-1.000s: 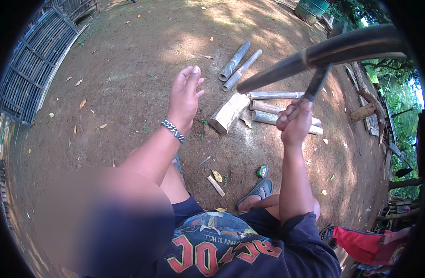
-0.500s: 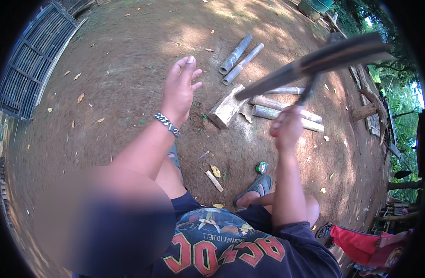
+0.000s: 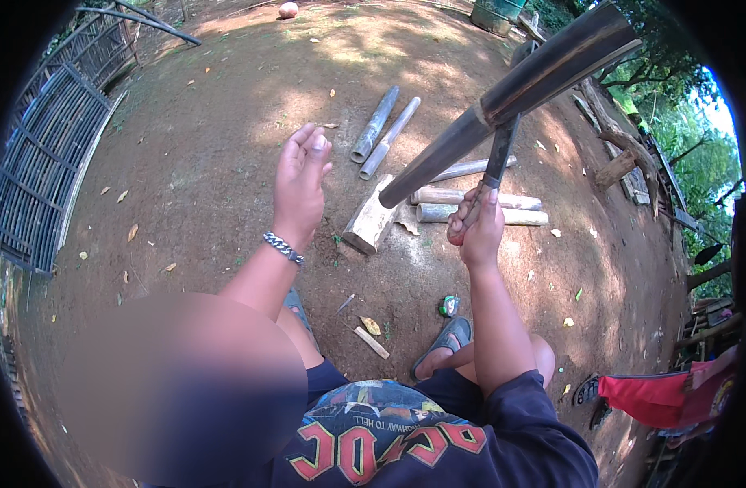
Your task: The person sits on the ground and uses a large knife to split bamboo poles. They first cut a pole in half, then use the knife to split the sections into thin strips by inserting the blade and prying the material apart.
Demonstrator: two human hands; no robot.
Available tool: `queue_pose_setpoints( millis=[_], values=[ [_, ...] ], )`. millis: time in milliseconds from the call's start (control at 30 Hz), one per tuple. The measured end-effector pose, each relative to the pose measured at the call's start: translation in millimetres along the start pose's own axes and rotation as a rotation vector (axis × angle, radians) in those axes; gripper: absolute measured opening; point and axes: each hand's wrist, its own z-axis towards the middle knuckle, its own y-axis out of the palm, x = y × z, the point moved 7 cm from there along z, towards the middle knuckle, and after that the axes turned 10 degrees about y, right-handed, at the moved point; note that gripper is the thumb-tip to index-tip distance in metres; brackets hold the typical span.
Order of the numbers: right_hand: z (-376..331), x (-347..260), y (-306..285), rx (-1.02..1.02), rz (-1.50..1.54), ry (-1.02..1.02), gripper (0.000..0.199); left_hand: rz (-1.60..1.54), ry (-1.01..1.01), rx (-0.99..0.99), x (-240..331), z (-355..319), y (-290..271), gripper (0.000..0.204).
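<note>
My right hand is wrapped round the handle of a machete. Its blade crosses a dark bamboo pole near a joint and looks lodged in it, with the far end of the blade partly hidden behind the pole. The pole leans up to the right, its lower end at the top of a pale squared wood block on the ground. To the left of the block, my left hand is raised with nothing in it, fingers loosely bent and apart from the pole.
Two bamboo pieces lie beyond the block, and several more to its right. A green tape measure and a small wood strip lie near my feet. Bamboo panels stand at left, a log at right.
The upper end of the bamboo pole has risen, so it leans more steeply. My right hand and the machete have slowed from a blur. The view has shifted slightly upward.
</note>
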Motion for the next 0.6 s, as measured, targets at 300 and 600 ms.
queue_pose_setpoints(
  millis=[300,600],
  values=[
    [5.1,122.2,-4.1,-0.037,-0.070,0.089,0.045,0.176,0.466,-0.384,55.4,61.7,126.6,0.080],
    [-26.0,137.1,-8.4,-0.040,-0.382,0.046,0.044,0.218,0.790,-0.259,76.7,39.7,195.2,0.095]
  ],
)
